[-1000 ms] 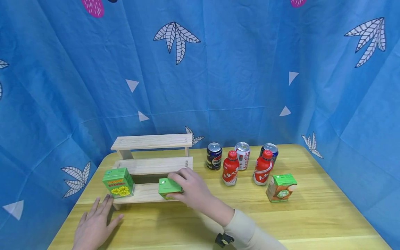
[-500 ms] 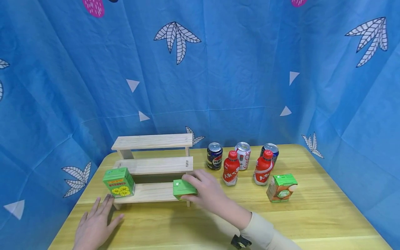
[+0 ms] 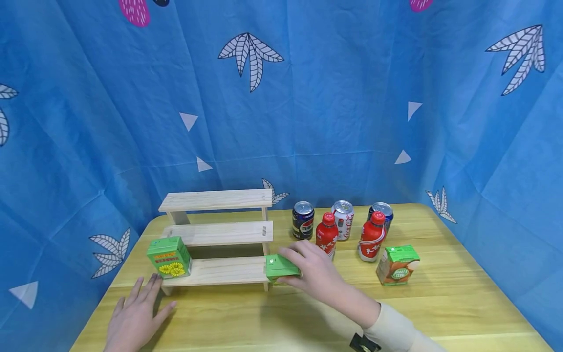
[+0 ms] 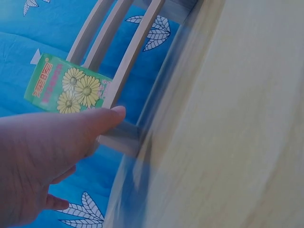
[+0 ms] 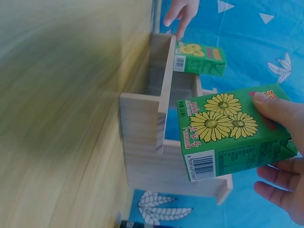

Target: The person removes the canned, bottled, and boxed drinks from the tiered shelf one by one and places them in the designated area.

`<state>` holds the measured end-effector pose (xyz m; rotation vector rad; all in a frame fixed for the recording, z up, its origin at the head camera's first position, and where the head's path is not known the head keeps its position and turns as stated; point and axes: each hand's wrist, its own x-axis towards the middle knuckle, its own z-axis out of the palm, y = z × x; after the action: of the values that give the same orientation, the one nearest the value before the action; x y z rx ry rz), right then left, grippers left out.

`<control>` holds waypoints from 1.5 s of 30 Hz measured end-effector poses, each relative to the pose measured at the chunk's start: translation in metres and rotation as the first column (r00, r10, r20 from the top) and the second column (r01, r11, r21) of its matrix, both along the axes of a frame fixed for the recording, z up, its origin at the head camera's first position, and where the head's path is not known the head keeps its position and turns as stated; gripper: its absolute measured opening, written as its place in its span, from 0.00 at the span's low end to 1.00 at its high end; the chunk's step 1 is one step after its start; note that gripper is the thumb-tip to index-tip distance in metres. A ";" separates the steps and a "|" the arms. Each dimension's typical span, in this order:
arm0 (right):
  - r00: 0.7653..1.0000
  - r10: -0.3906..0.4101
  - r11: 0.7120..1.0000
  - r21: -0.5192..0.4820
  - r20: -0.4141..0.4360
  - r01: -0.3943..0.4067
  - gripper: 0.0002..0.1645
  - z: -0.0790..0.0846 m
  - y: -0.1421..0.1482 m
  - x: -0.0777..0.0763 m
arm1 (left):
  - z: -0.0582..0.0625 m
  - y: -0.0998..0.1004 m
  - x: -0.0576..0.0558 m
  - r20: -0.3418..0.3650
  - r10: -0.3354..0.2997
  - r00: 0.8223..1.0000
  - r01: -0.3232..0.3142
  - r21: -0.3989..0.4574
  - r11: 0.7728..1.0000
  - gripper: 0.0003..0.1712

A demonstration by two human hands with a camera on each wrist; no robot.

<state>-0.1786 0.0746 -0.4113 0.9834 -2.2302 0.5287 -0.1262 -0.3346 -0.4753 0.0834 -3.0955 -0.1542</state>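
A three-step wooden shelf [image 3: 220, 271] stands at the left of the table. On the left end of its lowest step sits a green drink carton [image 3: 169, 256] with yellow flowers. My left hand [image 3: 134, 313] lies beside that front left corner with fingers extended; the left wrist view shows the thumb [image 4: 111, 116] at the step's edge. My right hand [image 3: 314, 269] grips a second green flower carton [image 5: 228, 128] between thumb and fingers. This carton is at the right end of the lowest step; whether it touches the wood I cannot tell.
To the right stand a black can [image 3: 303, 222], a white can [image 3: 343, 220] and a blue can [image 3: 382, 212]. Two red bottles [image 3: 372, 237] are in front of them, one [image 3: 327, 234] partly behind my right hand. A brown-green carton [image 3: 398, 266] stands farther right. A blue curtain [image 3: 343, 98] hangs behind.
My right hand has moved right along the lowest step with the carton, from right of its middle to its right end. The left hand has stayed in place.
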 end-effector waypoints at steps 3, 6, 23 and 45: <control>1.000 0.000 1.000 0.006 0.007 0.000 0.35 -0.003 0.008 0.000 | 0.000 0.000 0.000 -0.014 -0.006 1.000 0.006 -0.005 1.000 0.54; 1.000 0.001 1.000 0.012 0.001 -0.001 0.35 -0.006 0.016 0.000 | 0.000 0.000 0.001 -0.027 -0.012 1.000 0.012 -0.008 1.000 0.55; 0.999 -0.033 0.998 0.060 -0.038 0.035 0.37 -0.017 0.060 0.001 | 0.004 -0.001 0.001 -0.056 -0.026 0.998 0.024 -0.034 0.999 0.55; 0.994 -0.105 0.989 0.104 -0.028 0.108 0.37 -0.034 0.105 -0.004 | 0.006 0.000 0.003 -0.075 -0.043 0.996 0.041 -0.032 0.999 0.54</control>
<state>-0.1827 0.1796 -0.4448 0.9117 -2.2949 0.3535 -0.1234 -0.3348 -0.4694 0.0115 -3.0245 -0.1093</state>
